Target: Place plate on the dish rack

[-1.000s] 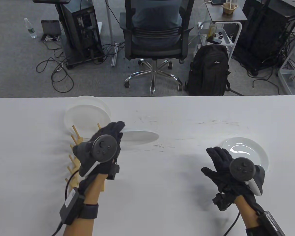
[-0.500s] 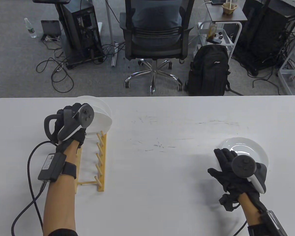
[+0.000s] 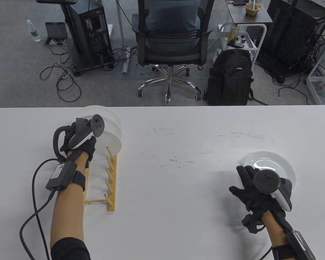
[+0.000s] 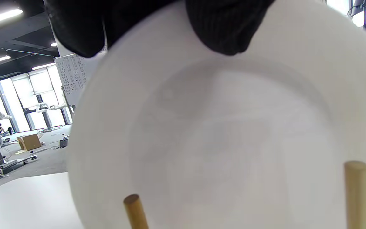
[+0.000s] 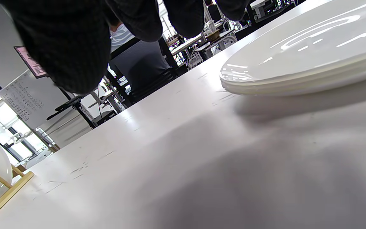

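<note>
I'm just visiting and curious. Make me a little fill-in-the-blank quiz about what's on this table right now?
1. The left hand holds a white plate standing on its ____ in the wooden dish rack.
2. The stack of plates by the right hand lies ____ on the table.
3. The rack's pegs are made of ____.

Missing words: edge; flat; wood

No text could be read; writing on the whiteboard and the pack's label was too small.
</note>
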A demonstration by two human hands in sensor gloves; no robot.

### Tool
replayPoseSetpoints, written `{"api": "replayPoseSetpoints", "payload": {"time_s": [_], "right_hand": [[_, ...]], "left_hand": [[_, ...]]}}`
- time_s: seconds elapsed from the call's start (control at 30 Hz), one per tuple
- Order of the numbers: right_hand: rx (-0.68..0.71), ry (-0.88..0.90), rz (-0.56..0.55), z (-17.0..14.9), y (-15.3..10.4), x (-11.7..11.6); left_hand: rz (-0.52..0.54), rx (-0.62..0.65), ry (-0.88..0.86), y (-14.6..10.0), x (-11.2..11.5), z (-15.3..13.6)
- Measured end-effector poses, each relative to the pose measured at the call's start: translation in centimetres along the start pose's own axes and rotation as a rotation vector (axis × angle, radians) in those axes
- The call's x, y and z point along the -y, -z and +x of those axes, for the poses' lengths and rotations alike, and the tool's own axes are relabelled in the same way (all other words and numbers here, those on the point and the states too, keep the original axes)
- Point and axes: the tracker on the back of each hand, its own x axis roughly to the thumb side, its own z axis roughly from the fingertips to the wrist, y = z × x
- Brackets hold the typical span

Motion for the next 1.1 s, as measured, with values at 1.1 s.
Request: {"api": "replayPoseSetpoints", "payload": {"time_s": [1.1], "right_hand": [[-0.552,-0.406,-0.104,-2.9,4.9,6.8]], "left_hand": [[0.005,0.269,-0.457,-17.0,3.1,12.0]]}}
